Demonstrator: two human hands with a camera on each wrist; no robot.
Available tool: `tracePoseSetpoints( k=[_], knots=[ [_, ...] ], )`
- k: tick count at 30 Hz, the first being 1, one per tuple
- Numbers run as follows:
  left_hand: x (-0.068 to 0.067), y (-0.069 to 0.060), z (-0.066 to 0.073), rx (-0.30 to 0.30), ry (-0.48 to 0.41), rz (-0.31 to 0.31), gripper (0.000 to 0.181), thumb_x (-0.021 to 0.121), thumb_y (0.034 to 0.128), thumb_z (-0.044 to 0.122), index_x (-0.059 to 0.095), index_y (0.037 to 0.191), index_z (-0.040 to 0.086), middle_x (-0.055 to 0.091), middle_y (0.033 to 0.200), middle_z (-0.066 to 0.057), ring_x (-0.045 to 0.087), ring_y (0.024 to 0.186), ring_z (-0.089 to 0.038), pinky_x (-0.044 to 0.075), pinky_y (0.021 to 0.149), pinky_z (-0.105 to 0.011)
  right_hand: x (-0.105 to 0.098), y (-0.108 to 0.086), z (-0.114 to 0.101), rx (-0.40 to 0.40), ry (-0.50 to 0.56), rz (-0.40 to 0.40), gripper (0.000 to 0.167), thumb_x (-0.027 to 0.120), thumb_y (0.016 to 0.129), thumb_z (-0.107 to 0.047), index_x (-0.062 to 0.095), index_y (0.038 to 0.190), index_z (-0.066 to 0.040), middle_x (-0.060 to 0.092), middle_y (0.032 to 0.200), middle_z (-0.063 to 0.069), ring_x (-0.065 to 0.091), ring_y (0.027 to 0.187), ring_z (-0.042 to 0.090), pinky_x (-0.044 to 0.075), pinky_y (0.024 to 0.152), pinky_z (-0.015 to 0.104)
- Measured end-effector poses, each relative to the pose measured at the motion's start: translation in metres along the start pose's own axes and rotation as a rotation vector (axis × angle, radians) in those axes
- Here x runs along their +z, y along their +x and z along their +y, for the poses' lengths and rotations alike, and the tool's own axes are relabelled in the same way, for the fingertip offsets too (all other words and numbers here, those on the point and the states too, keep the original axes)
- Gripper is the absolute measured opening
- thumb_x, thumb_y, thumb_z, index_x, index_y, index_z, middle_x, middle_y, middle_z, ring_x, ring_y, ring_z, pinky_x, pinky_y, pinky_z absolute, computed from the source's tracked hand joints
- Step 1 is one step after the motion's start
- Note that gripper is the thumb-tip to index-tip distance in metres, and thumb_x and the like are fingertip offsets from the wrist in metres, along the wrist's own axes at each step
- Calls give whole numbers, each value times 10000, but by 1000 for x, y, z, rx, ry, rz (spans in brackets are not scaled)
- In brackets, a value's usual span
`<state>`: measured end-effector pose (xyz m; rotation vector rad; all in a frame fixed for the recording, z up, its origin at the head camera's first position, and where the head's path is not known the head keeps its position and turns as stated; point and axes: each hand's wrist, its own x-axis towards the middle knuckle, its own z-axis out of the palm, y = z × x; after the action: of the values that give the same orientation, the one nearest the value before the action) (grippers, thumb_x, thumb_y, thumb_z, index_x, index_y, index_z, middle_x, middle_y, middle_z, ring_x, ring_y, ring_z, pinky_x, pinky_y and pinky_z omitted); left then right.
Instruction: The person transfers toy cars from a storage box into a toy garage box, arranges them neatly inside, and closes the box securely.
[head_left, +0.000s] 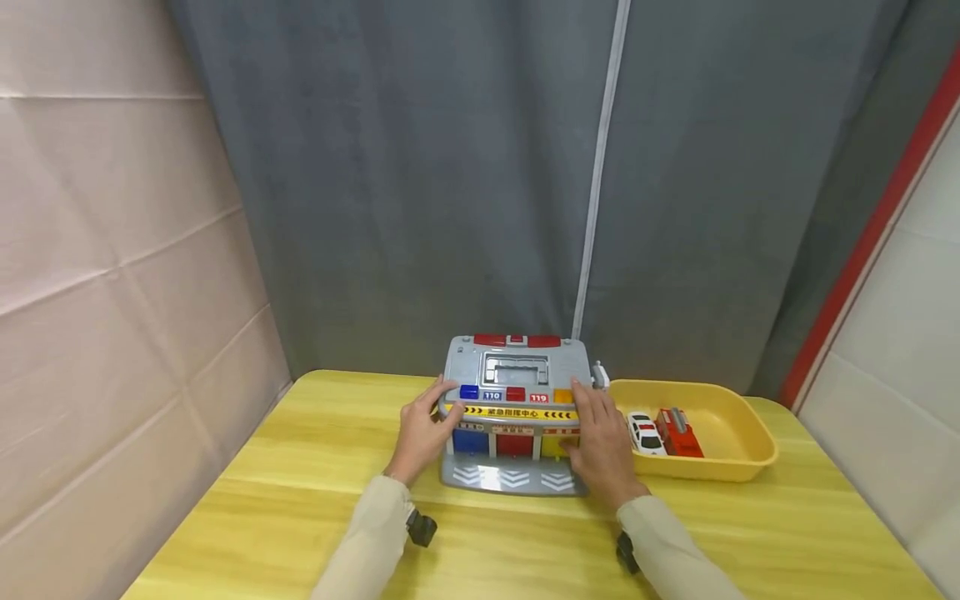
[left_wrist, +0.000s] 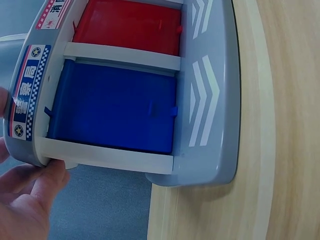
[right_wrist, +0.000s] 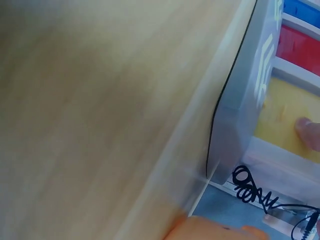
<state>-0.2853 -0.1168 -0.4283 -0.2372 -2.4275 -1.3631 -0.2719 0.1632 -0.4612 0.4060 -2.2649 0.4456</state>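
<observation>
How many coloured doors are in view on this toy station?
3 in the head view: a blue door at left, a red door in the middle, and a yellow door at right, partly behind the right hand. Any at its back would be hidden.

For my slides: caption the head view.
Left hand and right hand on toy station, beside yellow tray with white car and red vehicle.

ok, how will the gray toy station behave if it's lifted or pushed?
The gray toy station looks like hard molded plastic, so probably stiff. Its broad, flat base suggests it would more likely slide than tip, and the sheen hints at a slightly slippery surface. The coiled black cord at its side might dangle or snag.
</observation>
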Motion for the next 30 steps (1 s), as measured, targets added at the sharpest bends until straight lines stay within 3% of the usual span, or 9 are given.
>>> tracePoseSetpoints(
  k=[5,13,21,27,30],
  knots=[
    [-1,-2,0,-16,-7,3,339,685,940,269,677,1267,179,459,1560,-152,526,1374,-383,568,1006,-454,-3,0,-2,-1,-15,-15,1136,993,549,-132,384,1506,-86,572,1339,138,509,1224,323,517,1025,520],
    [4,1,5,-6,-17,-9,325,683,936,281,689,1244,180,469,1551,-157,534,1366,-386,574,998,-453,-25,9,1,-2,-74,-144,1124,995,557,-224,395,1496,-80,589,1306,140,527,1180,333,509,1054,533],
    [11,10,10,9,-28,-41,336,674,940,286,682,1255,169,453,1562,-161,513,1387,-383,571,1011,-453,-50,22,16,-56,-47,-295,997,921,689,-330,408,1508,-85,586,1245,115,514,1095,276,558,991,456],
    [10,12,8,22,-32,-24,327,680,944,273,682,1252,165,456,1557,-173,527,1374,-378,575,1004,-441,-64,39,16,-90,0,-364,849,864,763,-374,479,1473,-113,592,1113,73,497,984,213,541,843,395],
    [8,11,7,20,-43,-3,321,687,939,256,685,1246,161,458,1553,-182,540,1358,-386,572,1000,-452,-64,47,12,-120,59,-375,786,859,774,-356,516,1451,-152,630,1147,68,540,1026,218,531,902,431]
  ],
)
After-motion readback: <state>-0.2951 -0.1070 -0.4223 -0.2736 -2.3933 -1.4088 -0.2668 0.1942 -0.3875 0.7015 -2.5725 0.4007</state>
